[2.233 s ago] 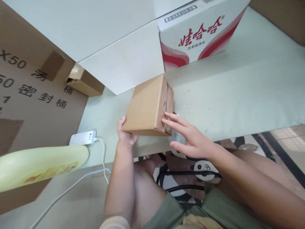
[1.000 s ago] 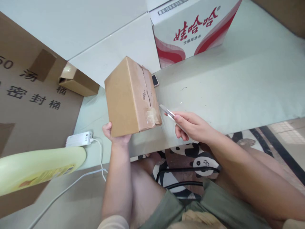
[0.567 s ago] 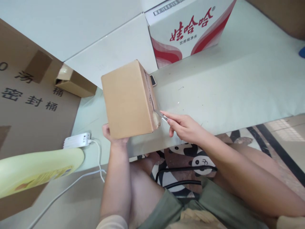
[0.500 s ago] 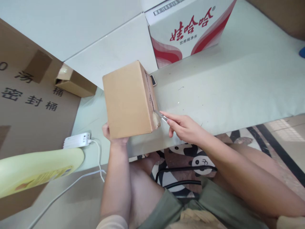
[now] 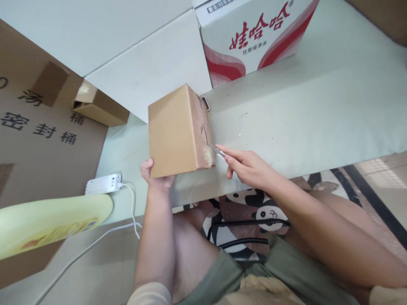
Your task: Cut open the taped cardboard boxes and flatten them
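1. Brown box [image 5: 173,131] just left of centre, tilted; left hand [image 5: 159,178] grips its lower edge at 7 o'clock.
2. Right hand [image 5: 244,165] at box's 4 o'clock, fingers closed round cutter [image 5: 220,152], tip at taped seam [image 5: 204,125].
3. Tabletop [image 5: 302,114] stretches wide toward 3 o'clock, front edge at 6; white carton [image 5: 219,42] bounds 1 o'clock.

At 1 o'clock, the white-and-red drinking-water carton [image 5: 254,53] reads 娃哈哈 in red with ®, and 饮用纯净水 smaller beneath, a cut-off barcode [image 5: 221,4] above; at 9 o'clock, the large brown corrugated carton [image 5: 38,154] shows 0, 汤 and 桶 in one line, 密封桶 below; marks on the taped cardboard box [image 5: 174,131], just off centre towards 10 o'clock, and on the yellow-green bottle [image 5: 57,218] at 8 o'clock are unreadable.
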A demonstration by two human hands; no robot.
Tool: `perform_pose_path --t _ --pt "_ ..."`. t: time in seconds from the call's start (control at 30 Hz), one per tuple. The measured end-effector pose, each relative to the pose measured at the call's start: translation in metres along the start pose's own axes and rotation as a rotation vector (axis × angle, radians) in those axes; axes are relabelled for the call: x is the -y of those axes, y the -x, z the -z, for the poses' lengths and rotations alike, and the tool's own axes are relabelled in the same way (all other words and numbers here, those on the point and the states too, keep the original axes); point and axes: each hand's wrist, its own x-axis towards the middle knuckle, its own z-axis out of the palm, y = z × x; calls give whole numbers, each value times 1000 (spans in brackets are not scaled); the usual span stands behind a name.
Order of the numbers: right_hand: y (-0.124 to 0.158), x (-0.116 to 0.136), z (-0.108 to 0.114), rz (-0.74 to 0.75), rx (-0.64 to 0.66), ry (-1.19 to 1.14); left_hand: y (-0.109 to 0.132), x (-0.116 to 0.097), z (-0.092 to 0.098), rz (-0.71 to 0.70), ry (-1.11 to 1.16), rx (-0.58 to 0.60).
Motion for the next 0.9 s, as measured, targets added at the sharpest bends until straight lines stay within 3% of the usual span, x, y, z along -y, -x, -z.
perform_pose_path --t 0.2,0.9 --pt "2 1 1 11 -38 -43 -1 1 3 -23 -28 -34" --pt "1 -1 -3 67 15 -69 -4 2 6 -25 14 -20"
